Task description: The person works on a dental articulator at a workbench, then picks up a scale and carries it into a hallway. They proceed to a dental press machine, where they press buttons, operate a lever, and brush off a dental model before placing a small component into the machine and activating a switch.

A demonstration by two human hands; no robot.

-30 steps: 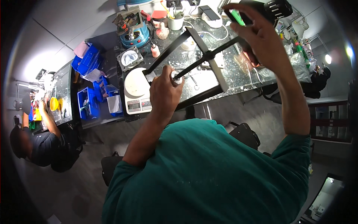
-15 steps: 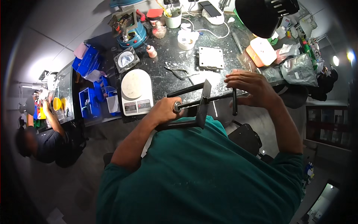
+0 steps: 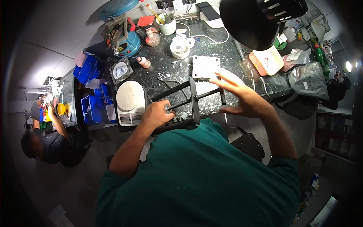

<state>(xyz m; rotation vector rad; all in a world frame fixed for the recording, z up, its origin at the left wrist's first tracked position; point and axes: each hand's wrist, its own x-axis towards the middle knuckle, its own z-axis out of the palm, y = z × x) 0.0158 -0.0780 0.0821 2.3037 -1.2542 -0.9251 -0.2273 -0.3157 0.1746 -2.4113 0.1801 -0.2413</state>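
Observation:
My left hand [image 3: 158,114] is closed around a black metal screw press [image 3: 194,99], a frame with a threaded rod through its crossbar and a round pad at the rod's end. The frame hangs over the bench's front edge, close to my body. What else lies inside the left fist is hidden. My right hand [image 3: 244,96] is open, its fingers stretched out and thumb apart, beside the press's T-bar handle [image 3: 223,97]; I cannot tell whether it touches the bar. Just beyond, a square metal mould plate [image 3: 206,67] rests on the bench.
A white scale [image 3: 130,102] sits at the bench's left, with a metal mould half [image 3: 121,70] behind it. Pliers [image 3: 172,81] lie partly behind the frame. A black lamp head [image 3: 251,22] overhangs the back right. Another person [image 3: 49,142] works at the far left.
The view has shifted, and the press and both hands appear further left. The T-bar has turned to a slant. My right fingers have straightened and spread beside it; my left hand keeps its grip.

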